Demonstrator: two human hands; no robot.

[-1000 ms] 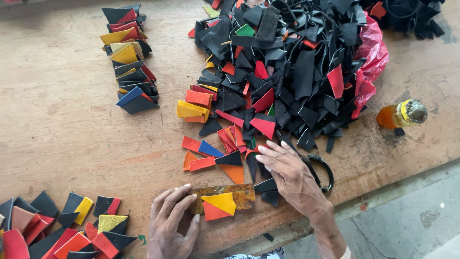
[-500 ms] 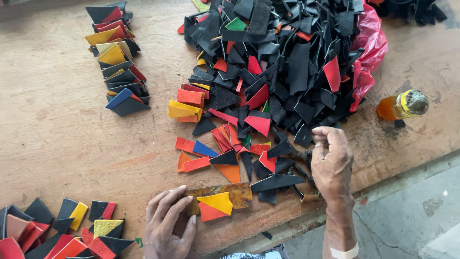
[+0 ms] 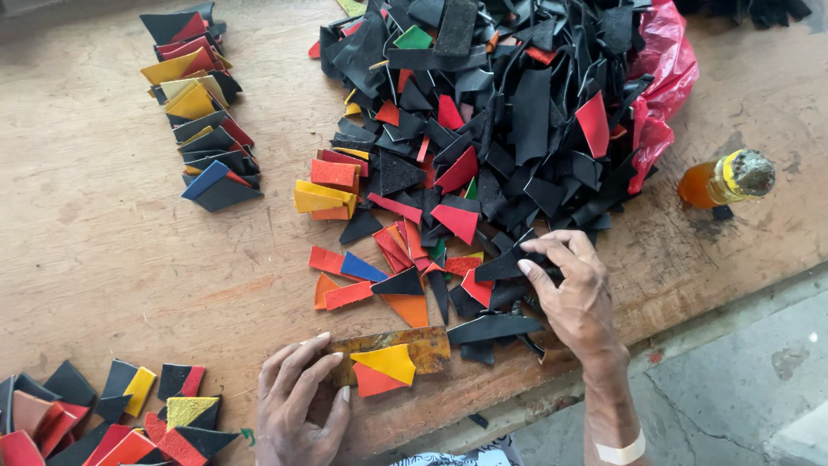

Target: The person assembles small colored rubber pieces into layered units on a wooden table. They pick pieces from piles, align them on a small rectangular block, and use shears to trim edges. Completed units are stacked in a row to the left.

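A flat brown wooden block (image 3: 392, 349), lying at the near edge of the wooden table (image 3: 103, 250), is pressed by the spread, flat left hand (image 3: 297, 406). A black leather scrap (image 3: 509, 263) is pinched by the right hand (image 3: 573, 289) beside the heaped pile of black and red leather offcuts (image 3: 509, 112).

Matt leather-like scraps (image 3: 483, 147) on worn, scratched wooden table (image 3: 103, 250); glossy red plastic bag (image 3: 664, 69); glass bottle (image 3: 720, 179).
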